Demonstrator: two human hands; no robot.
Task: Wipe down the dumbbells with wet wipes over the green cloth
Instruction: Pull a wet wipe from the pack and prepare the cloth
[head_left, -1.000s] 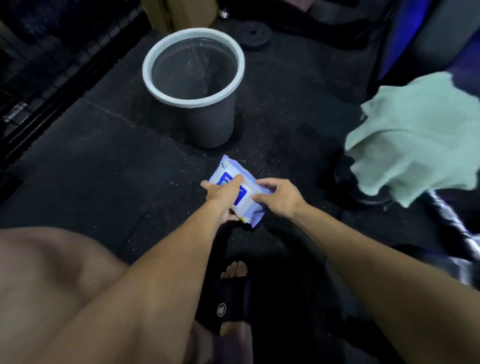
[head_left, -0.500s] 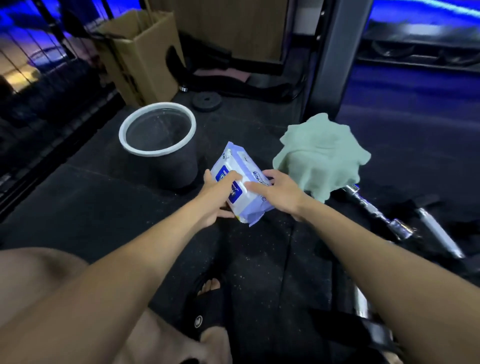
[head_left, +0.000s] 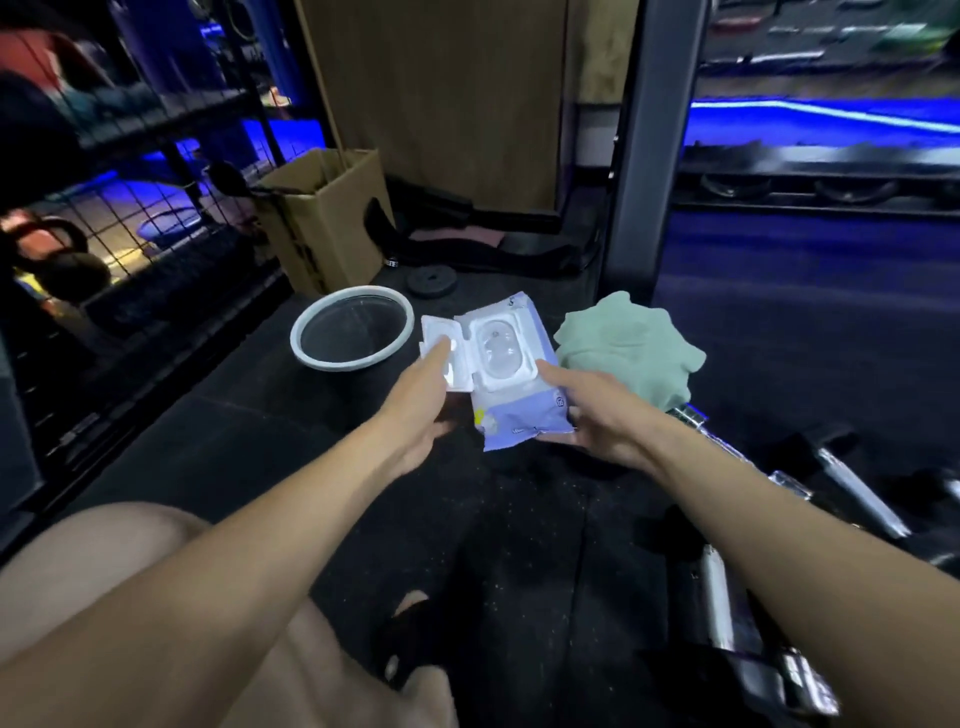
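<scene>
Fingers of the left hand (head_left: 423, 387) reach up onto the white flip lid (head_left: 447, 353) of the wipes pack (head_left: 511, 384), fingertips pressing the swung-open lid, which lies flat off the pack's left side. Underneath, the right hand (head_left: 597, 415) cradles the purple pack from its right and lower edge, thumb lying along the top face, fingers curled beneath it, so that hand grips the pack. The oval opening under the lid is exposed, with clear film over it; whether a wipe pokes out I cannot tell. Both hands hold the pack in the air above the dark floor (head_left: 218, 447). Just right of the pack, the green cloth (head_left: 631, 353) sits bunched in a mound on the floor. Right of the pack and lower, chrome dumbbell bars (head_left: 857, 493) lie on the floor, one poking out from under the cloth. Left of the pack stands a grey bucket (head_left: 348, 358) with a white rim. Behind the bucket sits a cardboard box (head_left: 327, 223), and behind the pack a small black weight plate (head_left: 431, 282) lies flat.
</scene>
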